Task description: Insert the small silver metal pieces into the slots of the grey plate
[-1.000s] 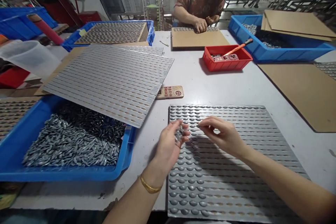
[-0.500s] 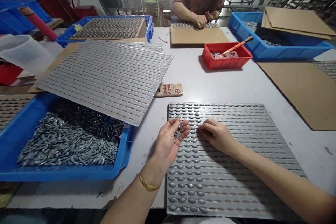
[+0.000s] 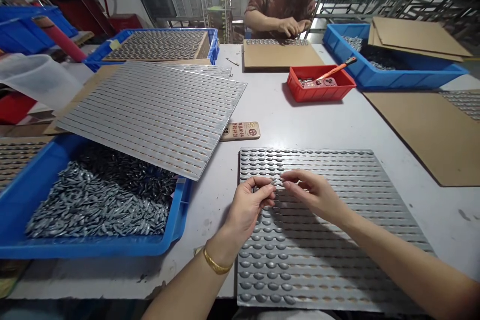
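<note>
Metal ovals (image 3: pixel 262 260) sit in the grooves of the ribbed tray (image 3: pixel 375 210) at the near edge of the table (image 3: pixel 300 120). They mostly fill the tray's left columns and far rows, and the rest of the grooves look bare.

Both hands hover over the tray's far left part, fingertips almost meeting. The left hand (image 3: pixel 247 207) is curled closed, thumb against the fingers. Whatever is inside is hidden, so I can't tell what it holds. The right hand (image 3: pixel 317 195) has its thumb and forefinger pinched nearly together right at the left fingertips. Any piece between them is too small to make out.

My take on doing this well: keep each oval lengthwise along its groove, lay it flat and snug to its neighbour, and keep the hands low so a dropped piece lands on the tray.

The blue bin (image 3: pixel 180 220) of loose pieces is just left of the tray, at the near left corner.
</note>
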Tool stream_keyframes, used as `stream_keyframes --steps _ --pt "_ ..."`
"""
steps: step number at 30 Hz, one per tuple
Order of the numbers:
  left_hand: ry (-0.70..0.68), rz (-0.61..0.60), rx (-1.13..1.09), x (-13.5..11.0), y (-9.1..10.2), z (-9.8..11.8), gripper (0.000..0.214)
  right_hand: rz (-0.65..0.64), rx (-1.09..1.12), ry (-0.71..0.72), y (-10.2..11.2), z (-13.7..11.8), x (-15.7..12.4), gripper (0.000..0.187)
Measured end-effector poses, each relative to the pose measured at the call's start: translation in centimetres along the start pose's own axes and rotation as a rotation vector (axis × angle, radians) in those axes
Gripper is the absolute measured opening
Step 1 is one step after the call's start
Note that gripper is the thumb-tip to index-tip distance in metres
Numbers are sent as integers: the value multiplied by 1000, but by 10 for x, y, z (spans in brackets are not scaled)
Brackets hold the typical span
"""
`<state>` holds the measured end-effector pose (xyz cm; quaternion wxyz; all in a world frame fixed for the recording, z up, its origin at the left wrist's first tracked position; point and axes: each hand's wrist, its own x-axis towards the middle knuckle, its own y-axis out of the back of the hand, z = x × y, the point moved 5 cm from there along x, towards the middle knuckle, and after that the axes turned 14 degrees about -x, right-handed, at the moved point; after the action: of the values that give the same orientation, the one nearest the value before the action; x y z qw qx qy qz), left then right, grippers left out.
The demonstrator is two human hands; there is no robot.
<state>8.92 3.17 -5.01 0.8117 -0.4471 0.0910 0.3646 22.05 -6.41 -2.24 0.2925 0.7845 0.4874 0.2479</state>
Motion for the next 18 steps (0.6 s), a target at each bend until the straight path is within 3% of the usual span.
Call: stream_keyframes --steps 3,7,10,13,18 --pt "-38 -48 85 0 -2 -1 16 -117 257 -81 -4 -11 7 20" --pt "-1 -60 73 -1 -3 0 16 -206 273 -69 -4 -15 12 11" --pt "4 45 -109 1 3 12 12 -105 126 5 8 -9 10 8" --pt "-88 228 -366 2 16 29 13 12 -121 140 12 1 0 10" --pt "-75 188 -397 4 17 28 17 57 -443 384 -8 16 -17 23"
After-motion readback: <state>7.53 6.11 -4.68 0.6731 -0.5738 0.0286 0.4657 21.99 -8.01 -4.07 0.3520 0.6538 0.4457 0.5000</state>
